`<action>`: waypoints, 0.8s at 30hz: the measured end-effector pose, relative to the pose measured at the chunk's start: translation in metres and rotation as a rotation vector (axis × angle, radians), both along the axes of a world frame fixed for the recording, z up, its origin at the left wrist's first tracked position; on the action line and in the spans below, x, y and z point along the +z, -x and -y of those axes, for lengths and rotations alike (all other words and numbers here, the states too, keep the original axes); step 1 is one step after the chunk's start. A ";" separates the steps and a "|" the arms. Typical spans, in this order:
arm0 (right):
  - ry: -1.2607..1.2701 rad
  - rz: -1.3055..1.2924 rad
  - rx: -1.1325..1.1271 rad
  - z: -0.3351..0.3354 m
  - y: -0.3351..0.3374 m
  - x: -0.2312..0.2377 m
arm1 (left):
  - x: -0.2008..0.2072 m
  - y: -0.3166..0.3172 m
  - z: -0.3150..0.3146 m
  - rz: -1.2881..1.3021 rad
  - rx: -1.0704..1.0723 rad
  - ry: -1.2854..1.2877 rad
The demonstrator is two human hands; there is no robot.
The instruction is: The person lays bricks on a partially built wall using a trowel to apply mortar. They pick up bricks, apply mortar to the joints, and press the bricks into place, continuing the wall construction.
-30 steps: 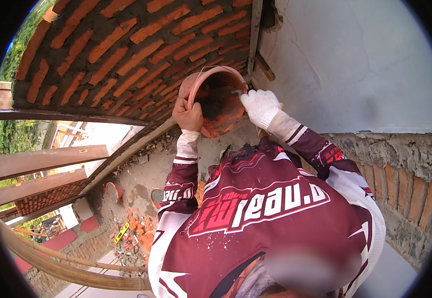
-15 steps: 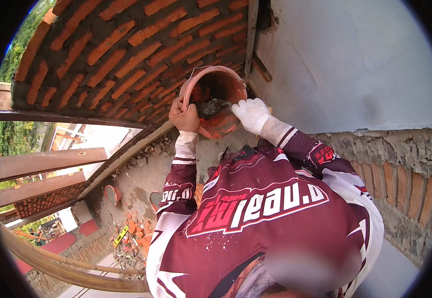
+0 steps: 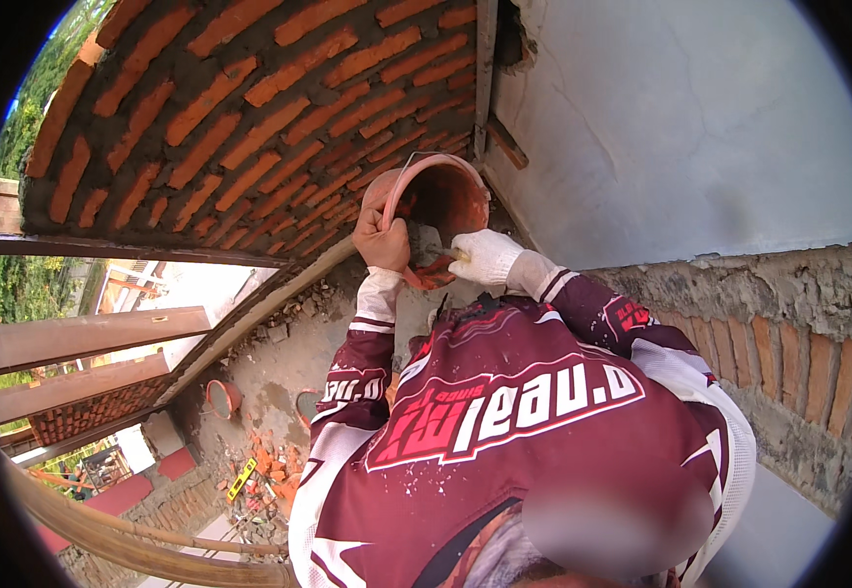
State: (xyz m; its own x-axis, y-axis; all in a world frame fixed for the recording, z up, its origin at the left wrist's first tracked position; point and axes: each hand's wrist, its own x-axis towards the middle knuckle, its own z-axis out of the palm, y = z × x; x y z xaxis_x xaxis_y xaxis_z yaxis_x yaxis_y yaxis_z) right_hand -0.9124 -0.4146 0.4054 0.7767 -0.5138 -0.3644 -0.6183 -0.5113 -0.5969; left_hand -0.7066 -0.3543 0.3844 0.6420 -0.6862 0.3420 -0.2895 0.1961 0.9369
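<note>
An orange-red bucket (image 3: pixel 460 196) is tipped so that its mouth faces me, its thin wire handle resting over the far rim. My left hand (image 3: pixel 382 241), bare, is closed around the bucket's left rim. In a white knit glove, my right hand (image 3: pixel 486 259) is closed at the bucket's near right side. It holds a trowel (image 3: pixel 427 239), whose grey blade lies at the bucket's mouth near my left fingers. The glove hides most of the trowel's handle. Grey smears coat the bucket's inner wall.
A brick wall (image 3: pixel 259 127) with grey mortar joints rises ahead on the left, with a smooth plastered wall (image 3: pixel 690 147) to the right. A bamboo pole (image 3: pixel 249 316) runs along the left. Lower left are another bucket (image 3: pixel 222 398), brick rubble (image 3: pixel 274 468) and a yellow spirit level (image 3: pixel 241 479).
The bucket and both hands have come slightly nearer to me. The trowel's blade, deeper inside the bucket with grey mortar before, now sits by the left rim near my left hand.
</note>
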 end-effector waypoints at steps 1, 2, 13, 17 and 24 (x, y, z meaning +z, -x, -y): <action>0.008 0.007 -0.002 0.001 0.006 -0.005 | -0.003 -0.005 -0.002 -0.057 0.041 -0.023; 0.024 -0.001 -0.011 0.003 0.011 -0.008 | -0.005 -0.008 -0.004 -0.110 0.068 -0.057; 0.120 -0.137 -0.028 0.060 0.052 0.027 | -0.042 0.011 0.015 -0.448 0.249 0.011; 0.220 -0.239 -0.039 0.074 0.050 0.062 | -0.056 0.009 0.011 -0.484 0.343 -0.158; -0.052 -0.046 0.214 0.073 0.067 0.146 | -0.096 -0.010 -0.062 -0.525 0.467 -0.193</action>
State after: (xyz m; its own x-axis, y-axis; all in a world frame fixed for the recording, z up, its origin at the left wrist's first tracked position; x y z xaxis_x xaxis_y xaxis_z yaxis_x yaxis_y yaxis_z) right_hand -0.9797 -0.4876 0.5511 0.8479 -0.3182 -0.4240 -0.5261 -0.6032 -0.5994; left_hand -0.6966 -0.2927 0.2886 0.9289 -0.3173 -0.1909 0.1945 -0.0207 0.9807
